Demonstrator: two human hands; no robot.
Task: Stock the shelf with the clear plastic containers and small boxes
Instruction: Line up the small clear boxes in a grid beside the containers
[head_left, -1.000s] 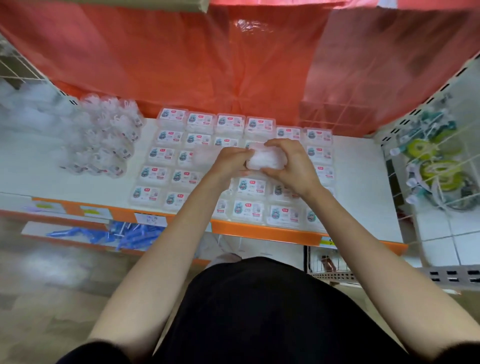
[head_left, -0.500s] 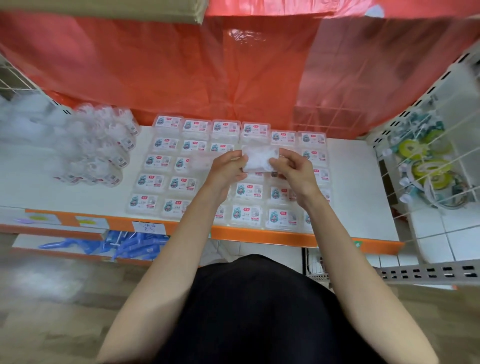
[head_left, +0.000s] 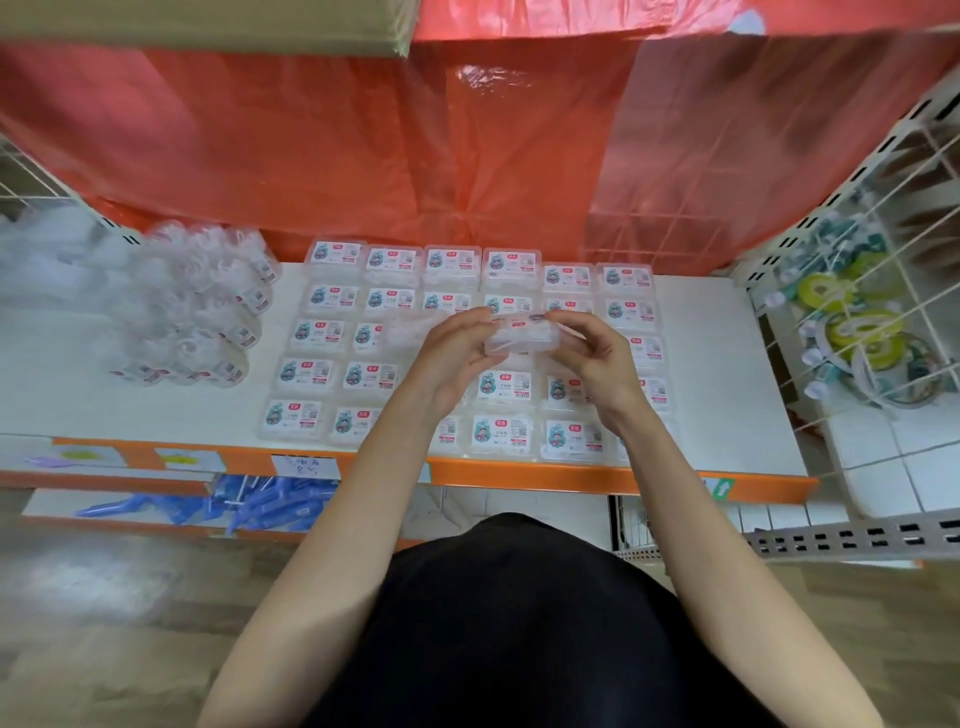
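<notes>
While left hand (head_left: 457, 358) and right hand (head_left: 597, 358) pinch the box (head_left: 522, 338) by its ends, it lies crosswise above the shelf (head_left: 727, 364).

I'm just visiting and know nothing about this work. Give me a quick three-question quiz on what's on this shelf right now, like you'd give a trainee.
1. True or false: the left hand and the right hand both hold the clear container.
2. Where do the bagged clear items lie, relative to the labelled boxes on the shelf? A: to their left. B: to their right. C: on top of them.
3. Fill the gap: the shelf's front strip is ___ in colour.
Key: 1 true; 2 A; 3 orange.
</notes>
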